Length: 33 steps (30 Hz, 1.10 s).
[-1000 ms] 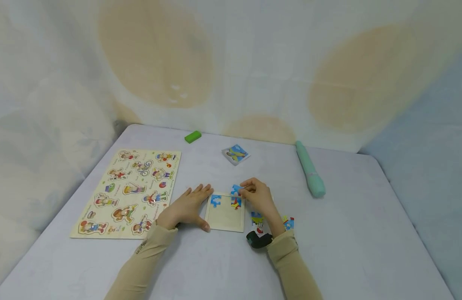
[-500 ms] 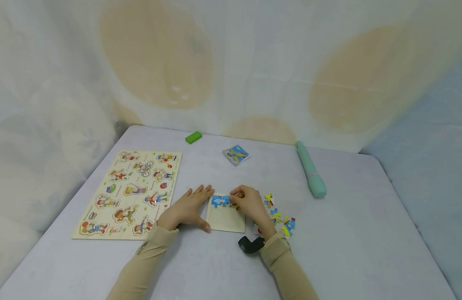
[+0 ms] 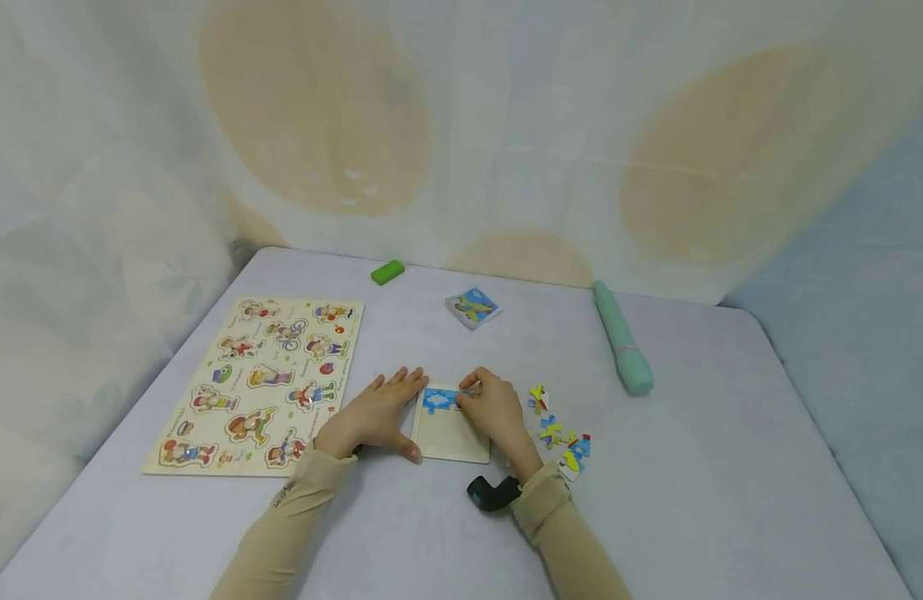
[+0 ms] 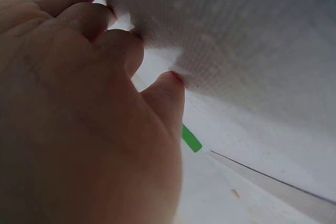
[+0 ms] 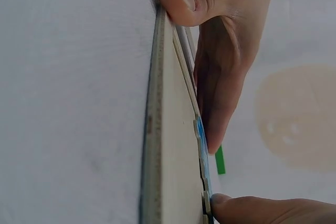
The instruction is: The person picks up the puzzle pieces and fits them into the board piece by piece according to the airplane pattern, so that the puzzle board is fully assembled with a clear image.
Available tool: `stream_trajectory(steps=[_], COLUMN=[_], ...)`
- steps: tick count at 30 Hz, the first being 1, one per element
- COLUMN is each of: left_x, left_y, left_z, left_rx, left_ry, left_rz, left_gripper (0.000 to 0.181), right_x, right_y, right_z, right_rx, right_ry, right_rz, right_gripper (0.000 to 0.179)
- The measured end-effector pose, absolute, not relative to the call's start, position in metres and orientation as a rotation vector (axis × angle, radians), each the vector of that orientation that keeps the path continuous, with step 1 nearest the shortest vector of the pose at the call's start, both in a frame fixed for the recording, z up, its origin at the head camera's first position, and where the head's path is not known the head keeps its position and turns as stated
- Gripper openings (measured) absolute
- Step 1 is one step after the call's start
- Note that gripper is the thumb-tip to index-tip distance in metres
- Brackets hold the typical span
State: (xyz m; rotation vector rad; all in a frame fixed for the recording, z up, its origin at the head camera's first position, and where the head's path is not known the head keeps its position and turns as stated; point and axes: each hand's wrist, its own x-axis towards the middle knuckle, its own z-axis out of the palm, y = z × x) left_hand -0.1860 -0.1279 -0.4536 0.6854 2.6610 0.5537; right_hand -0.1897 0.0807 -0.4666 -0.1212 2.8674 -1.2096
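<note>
Since a second ago, the right hand point(image 3: 494, 410) has come down from above the puzzle tray's far edge and shifted left, its forearm uncovering more of the loose pieces point(image 3: 553, 435).

Nearest the tabletop's point(image 3: 694, 467) front edge are two tan sleeves point(image 3: 574, 550), with a black device point(image 3: 493, 493) at the right wrist. Beyond lies the puzzle tray point(image 3: 450, 437), around the middle of the tabletop, bare wood over its near part, blue pieces point(image 3: 436, 399) fitted along its far edge. Curled fingers and thumb of the right hand touch that row at its right; whether they pinch a piece or only press, I cannot tell. With fingers spread, the left hand point(image 3: 375, 417) steadies the tray's left edge, thumb towards the near corner, fingertips at the far one. The loose pieces lie right of the tray.

Along the tabletop's left edge is a board of cartoon figures point(image 3: 281, 408). Farther off are a mint-green tapered object point(image 3: 624, 340) towards the far right corner, a picture card point(image 3: 474, 308) and, close to the far edge, a green block point(image 3: 387, 272).
</note>
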Motion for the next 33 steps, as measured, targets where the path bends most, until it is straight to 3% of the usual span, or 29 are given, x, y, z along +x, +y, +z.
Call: stream_trajectory(steps=[9, 19, 24, 33], left_x=[-0.184, -0.184, -0.185, -0.186], left_y=[-0.129, -0.13, -0.129, -0.128], left_z=[-0.45, -0.452, -0.451, -0.452], left_rx=[0.669, 0.679, 0.681, 0.694], left_ry=[2.673, 2.662, 2.657, 2.661], left_rz=[0.544, 0.559, 0.558, 0.551], left_gripper=[0.118, 0.118, 0.118, 0.118], right_x=[-0.19, -0.193, -0.193, -0.191], right_y=[0.08, 0.103, 0.113, 0.111], right_z=[-0.467, -0.466, -0.461, -0.464], right_rx=[0.037, -0.199, -0.197, -0.174], right_ry=[2.904, 2.727, 2.651, 2.756], right_rz=[-1.081, -1.133, -1.121, -0.972], right_gripper=[0.027, 0.03, 0.037, 0.029])
